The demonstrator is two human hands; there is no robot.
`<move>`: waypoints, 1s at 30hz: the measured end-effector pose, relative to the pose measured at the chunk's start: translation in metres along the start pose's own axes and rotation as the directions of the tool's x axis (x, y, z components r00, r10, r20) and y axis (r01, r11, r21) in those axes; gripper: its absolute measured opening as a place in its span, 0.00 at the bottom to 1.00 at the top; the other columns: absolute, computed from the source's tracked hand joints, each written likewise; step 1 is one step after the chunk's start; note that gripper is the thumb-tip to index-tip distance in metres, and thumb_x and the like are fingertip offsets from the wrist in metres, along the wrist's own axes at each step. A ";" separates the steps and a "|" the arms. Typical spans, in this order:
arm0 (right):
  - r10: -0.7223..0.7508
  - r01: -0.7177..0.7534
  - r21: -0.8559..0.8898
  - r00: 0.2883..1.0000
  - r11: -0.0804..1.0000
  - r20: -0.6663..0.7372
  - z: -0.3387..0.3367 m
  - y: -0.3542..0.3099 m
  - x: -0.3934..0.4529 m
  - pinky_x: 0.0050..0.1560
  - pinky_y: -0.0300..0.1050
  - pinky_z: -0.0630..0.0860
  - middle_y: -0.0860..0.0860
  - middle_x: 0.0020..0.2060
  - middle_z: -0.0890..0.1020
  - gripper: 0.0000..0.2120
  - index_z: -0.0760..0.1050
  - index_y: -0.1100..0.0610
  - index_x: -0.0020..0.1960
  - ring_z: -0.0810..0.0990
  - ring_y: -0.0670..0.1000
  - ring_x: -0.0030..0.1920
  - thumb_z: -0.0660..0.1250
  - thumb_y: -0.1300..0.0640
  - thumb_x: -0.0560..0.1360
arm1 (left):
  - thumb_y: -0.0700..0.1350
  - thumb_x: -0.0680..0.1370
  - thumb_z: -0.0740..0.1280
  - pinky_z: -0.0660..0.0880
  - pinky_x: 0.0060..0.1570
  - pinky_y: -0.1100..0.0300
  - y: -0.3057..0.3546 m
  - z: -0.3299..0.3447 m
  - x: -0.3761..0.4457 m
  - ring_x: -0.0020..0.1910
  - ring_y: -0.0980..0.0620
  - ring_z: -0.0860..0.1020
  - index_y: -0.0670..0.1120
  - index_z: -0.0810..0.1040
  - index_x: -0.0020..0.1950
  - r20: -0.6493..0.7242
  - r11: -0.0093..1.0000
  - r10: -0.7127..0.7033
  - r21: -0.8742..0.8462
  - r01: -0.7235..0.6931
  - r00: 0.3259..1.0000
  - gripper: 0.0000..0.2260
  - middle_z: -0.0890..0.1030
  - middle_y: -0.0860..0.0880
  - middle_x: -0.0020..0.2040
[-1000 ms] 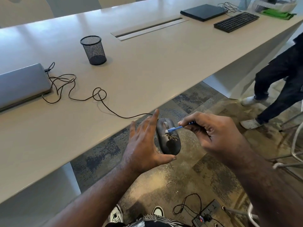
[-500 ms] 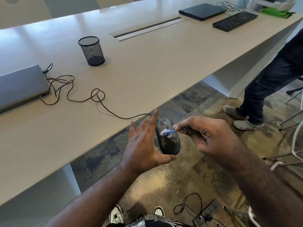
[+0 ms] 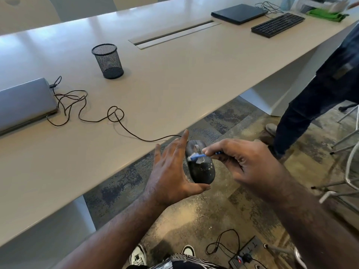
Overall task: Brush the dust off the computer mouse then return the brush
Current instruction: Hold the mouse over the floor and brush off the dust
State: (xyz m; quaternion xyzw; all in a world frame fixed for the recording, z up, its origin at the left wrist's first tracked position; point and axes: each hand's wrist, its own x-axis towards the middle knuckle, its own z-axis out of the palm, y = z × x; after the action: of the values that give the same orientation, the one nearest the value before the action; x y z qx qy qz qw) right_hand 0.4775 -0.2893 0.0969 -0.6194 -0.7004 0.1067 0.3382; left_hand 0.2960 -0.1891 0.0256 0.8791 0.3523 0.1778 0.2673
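Black computer mouse (image 3: 201, 166) held off the near edge of the tabletop (image 3: 174, 78), above the floor (image 3: 194, 216), upright on its tail end. Left hand (image 3: 171, 171) cups it: thumb under the tail, fingers spread along the far side, index tip raised. Right hand (image 3: 246, 166) pinches the blue brush (image 3: 198, 156) between thumb and fingertips; bristle end lies on the mouse's left button area. Pale dust specks on the mouse shell, and what looks like fallen dust on the floor below, though the mottled carpet makes this hard to confirm. Mouse cable (image 3: 101, 113) runs from the near edge, looping across the tabletop to the grey laptop (image 3: 23, 103) at the left edge. Mesh pen cup (image 3: 107, 61) stands upright farther in, mid-tabletop. Toward the far right corner: black keyboard (image 3: 277, 25), closed dark laptop (image 3: 239, 13) just beyond it, green cloth (image 3: 326, 15).
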 end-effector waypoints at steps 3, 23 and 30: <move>-0.003 0.003 -0.001 0.999 1.000 0.049 -0.004 0.001 -0.002 0.46 0.44 0.82 0.41 0.48 0.85 0.14 0.81 0.50 0.54 0.84 0.40 0.48 0.72 0.66 0.74 | 0.71 0.60 0.74 0.39 0.76 0.40 -0.003 -0.001 0.001 0.77 0.59 0.52 0.57 0.33 0.78 -0.009 1.000 -0.004 0.005 0.004 1.000 0.62 0.58 0.52 0.79; 0.080 -0.082 -0.018 0.993 0.997 -0.088 -0.014 0.008 -0.013 0.32 0.26 0.70 0.40 0.39 0.82 0.08 0.83 0.54 0.51 0.79 0.39 0.35 0.71 0.64 0.74 | 0.73 0.60 0.72 0.41 0.76 0.40 -0.012 -0.006 0.000 0.76 0.55 0.57 0.57 0.36 0.79 -0.044 0.998 -0.040 -0.050 0.037 0.998 0.62 0.63 0.53 0.76; 0.078 -0.069 0.051 0.974 0.996 -0.210 -0.006 0.009 -0.008 0.41 0.48 0.84 0.46 0.47 0.87 0.09 0.82 0.52 0.55 0.86 0.47 0.45 0.69 0.58 0.76 | 0.71 0.60 0.73 0.41 0.76 0.40 -0.007 -0.004 0.000 0.76 0.57 0.57 0.58 0.36 0.79 -0.047 0.998 -0.015 -0.065 0.012 0.999 0.61 0.63 0.54 0.76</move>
State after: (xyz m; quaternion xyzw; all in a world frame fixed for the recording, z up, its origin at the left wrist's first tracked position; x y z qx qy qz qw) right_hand 0.4887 -0.2962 0.0936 -0.6452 -0.6344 0.0677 0.4202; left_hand 0.2903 -0.1837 0.0242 0.8630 0.3587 0.2080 0.2885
